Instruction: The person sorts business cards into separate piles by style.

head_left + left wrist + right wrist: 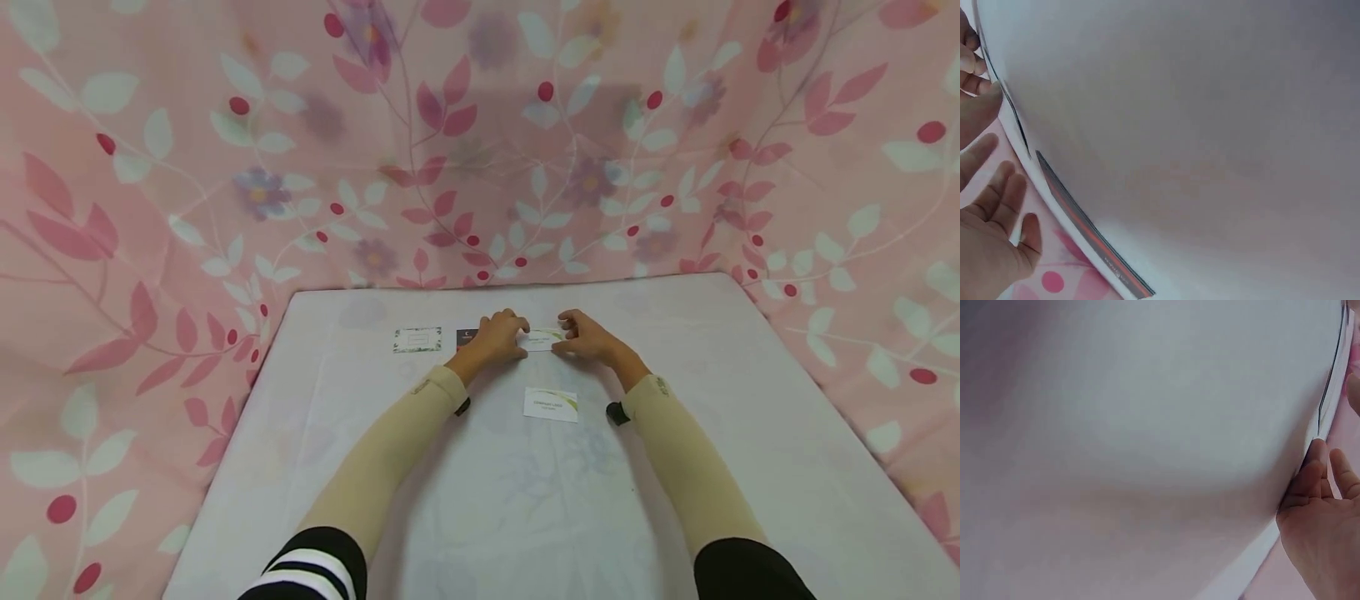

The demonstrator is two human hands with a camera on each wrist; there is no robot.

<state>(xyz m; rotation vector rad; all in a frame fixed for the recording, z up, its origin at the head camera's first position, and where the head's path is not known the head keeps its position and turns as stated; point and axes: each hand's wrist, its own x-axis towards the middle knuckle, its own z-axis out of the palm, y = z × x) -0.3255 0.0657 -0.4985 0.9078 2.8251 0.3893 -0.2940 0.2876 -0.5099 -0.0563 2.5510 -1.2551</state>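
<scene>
1. The left hand (501, 335) and the right hand (588, 337) are meeting at the far middle of the white table (750, 433), around twelve o'clock from the person, with a small white card (542, 338) lying between them.
2. Both hands are touching that card with bent fingers, the left at its nine o'clock end and the right at its three o'clock end. Whether they are pinching it or only pressing it flat, I cannot tell; the wrist views are mostly filled by the table surface.
3. The card is looking thin, flat and rectangular, like printed business-card stock. I am judging it light, slightly springy and easy to crease if bent hard.
4. Lying flush on the smooth surface, it is likely hard to lift from above. A sensible hold would be at a short edge or a corner, sliding a fingertip under and pinching lightly.
5. A second white card with a green swoosh (551, 404) is lying at six o'clock from the hands, well apart from them.
6. A dark card (466, 337) is sitting just beside the left hand at nine o'clock, and a leaf-bordered card (417, 339) is lying farther out the same way.
7. A pink floral cloth (225, 167) is hanging softly around the table.
</scene>
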